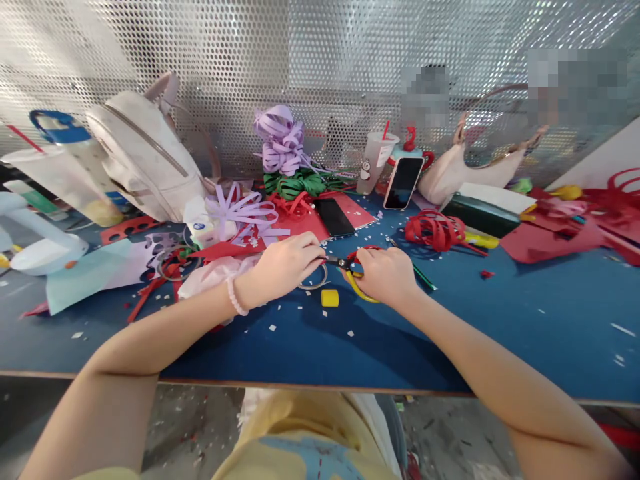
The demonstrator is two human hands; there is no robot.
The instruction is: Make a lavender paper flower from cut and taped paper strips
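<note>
My right hand [387, 275] grips a pair of scissors [343, 263] by its yellow and red handles. The dark blades point left, towards my left hand [287, 263]. The fingers of that hand are pinched together right at the blade tips; whatever lies between them is too small or hidden to make out. A short yellow cylinder [329, 298] stands on the blue table [300, 353] just below the scissors. Partly behind my left fingers lies a thin pale ring [316, 285].
Beyond my hands are a black phone [335, 217], red card and purple paper loops [240, 215]. Another phone [403, 183] leans upright near a cup [374, 163]. Red paper strips [434, 230] lie to the right, a pale backpack [145, 157] to the left. Paper scraps are scattered about.
</note>
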